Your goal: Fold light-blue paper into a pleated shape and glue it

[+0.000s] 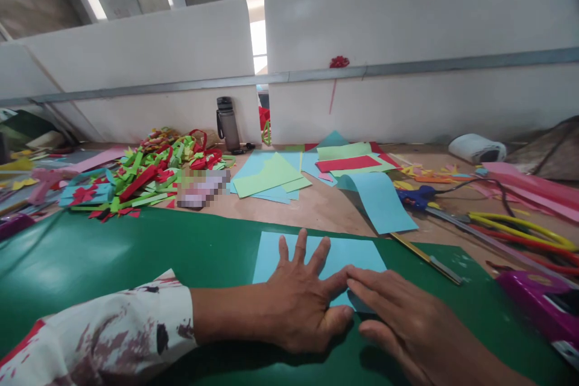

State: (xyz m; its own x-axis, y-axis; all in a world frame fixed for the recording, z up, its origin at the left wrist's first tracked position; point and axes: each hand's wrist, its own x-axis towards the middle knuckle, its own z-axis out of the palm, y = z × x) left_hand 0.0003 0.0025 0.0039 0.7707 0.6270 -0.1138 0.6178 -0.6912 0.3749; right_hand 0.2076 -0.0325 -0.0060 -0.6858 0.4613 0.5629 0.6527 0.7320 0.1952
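Note:
A light blue sheet of paper (357,251) lies on the green mat (136,253). My left hand (301,301) rests flat on the sheet with its fingers spread, covering the sheet's near left part. At the near right edge is my right hand (393,313), its fingers stretched out and its fingertips touching or almost touching my left index finger. Neither hand grips anything. Part of the sheet's near edge is hidden under both hands. Just beyond it, a curled light blue strip of paper (384,202) leans over the mat's far edge.
A gold-coloured cutter knife (427,258), a blue glue gun (416,196), yellow looped handles (520,229) and a purple device (538,307) lie right. Behind are green paper sheets (271,178), a bottle (227,123) and a heap of paper strips (149,175). A white partition (407,102) stands behind.

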